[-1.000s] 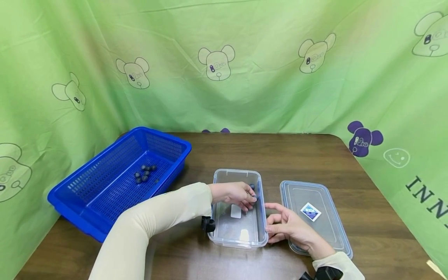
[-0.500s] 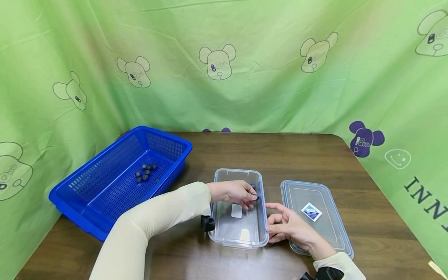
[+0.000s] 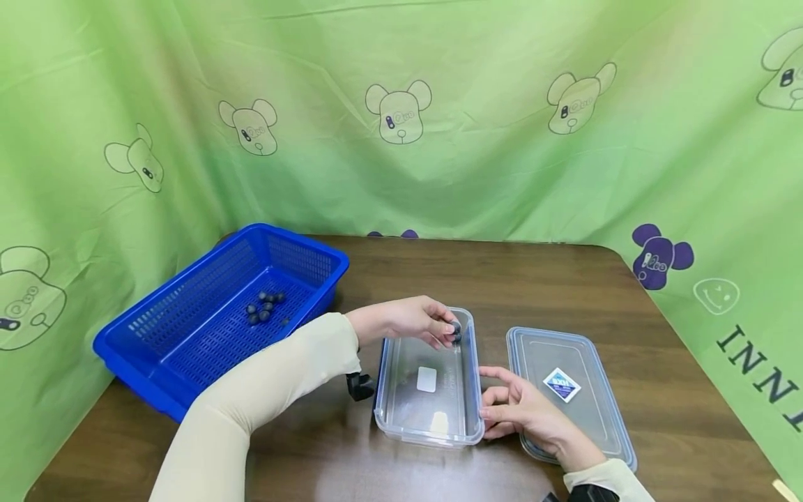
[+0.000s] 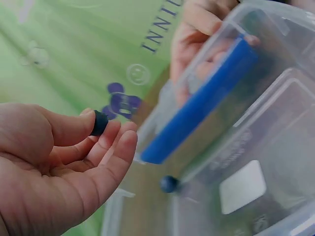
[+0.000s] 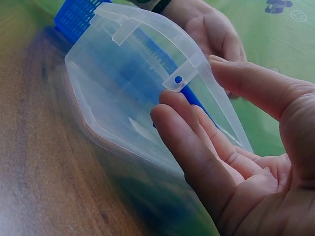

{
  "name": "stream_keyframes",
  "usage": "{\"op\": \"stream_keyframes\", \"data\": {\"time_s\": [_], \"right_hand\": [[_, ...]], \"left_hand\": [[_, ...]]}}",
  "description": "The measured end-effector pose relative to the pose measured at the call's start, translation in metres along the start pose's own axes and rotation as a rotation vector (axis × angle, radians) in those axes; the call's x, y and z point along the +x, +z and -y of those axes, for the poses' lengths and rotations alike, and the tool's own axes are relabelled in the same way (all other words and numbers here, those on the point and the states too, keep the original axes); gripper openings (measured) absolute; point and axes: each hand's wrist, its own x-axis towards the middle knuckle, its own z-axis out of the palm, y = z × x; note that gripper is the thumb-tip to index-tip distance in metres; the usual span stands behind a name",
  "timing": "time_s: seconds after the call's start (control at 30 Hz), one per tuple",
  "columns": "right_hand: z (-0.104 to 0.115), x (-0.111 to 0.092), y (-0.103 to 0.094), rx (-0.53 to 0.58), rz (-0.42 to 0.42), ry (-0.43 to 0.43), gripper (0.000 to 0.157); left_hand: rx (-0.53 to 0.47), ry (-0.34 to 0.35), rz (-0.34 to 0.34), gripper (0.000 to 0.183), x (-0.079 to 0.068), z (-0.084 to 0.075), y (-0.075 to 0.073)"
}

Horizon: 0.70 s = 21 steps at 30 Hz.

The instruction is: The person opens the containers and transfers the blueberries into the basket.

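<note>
My left hand (image 3: 410, 319) is over the far end of a clear plastic box (image 3: 392, 422). Its thumb and fingers pinch a dark blueberry (image 4: 100, 123). Another blueberry (image 4: 169, 184) lies inside the box, low beside the wall. On the box's right side is my right hand (image 3: 527, 413), with thumb and fingertips right at the rim and outer wall; its fingers are extended and hold nothing. A blue basket (image 3: 207, 355) with slotted walls stands at the left, with several blueberries (image 3: 266, 307) on its floor.
A clear lid (image 3: 567, 436) with a diamond-shaped sticker lies flat on the wooden table (image 3: 314, 460), right of the box and partly behind my right hand. A green printed curtain (image 3: 464, 174) surrounds the table's back and sides.
My left hand has risen out of the box and moved toward its far end, a blueberry in its pinch. My right hand keeps its place at the box's side. The view has shifted slightly.
</note>
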Motion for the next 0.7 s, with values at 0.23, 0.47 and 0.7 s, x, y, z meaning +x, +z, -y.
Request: {"op": "stream_keyframes", "data": {"time_s": [0.23,0.47,0.7], "right_hand": [[0.001,-0.001,0.002,-0.003,-0.008,-0.003,0.07],[0.0,0.0,0.001,0.001,-0.01,-0.009,0.068],[0.0,0.001,0.001,0.001,-0.015,-0.003,0.072]], "left_hand": [[0.01,0.132,-0.065,0.023,-0.027,-0.018,-0.026],[0.003,0.222,-0.151,0.023,-0.056,-0.025,-0.056],[0.013,0.278,-0.27,0.024,-0.092,-0.023,-0.083]]}}
